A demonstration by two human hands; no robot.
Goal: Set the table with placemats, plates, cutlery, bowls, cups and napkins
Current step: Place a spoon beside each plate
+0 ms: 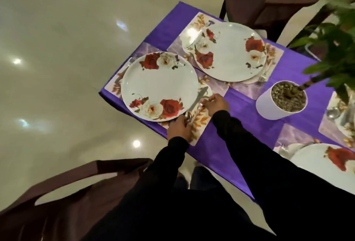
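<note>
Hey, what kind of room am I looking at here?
Probably a home dining room: a table under a purple tablecloth set with rose-patterned plates on placemats, dark chairs pulled up around it.

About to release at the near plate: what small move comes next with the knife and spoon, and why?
Probably lower them flat onto the placemat and let go: both hands, left hand and right hand, hold the knife and spoon beside the near plate, the knife tip overlapping its rim.
</note>
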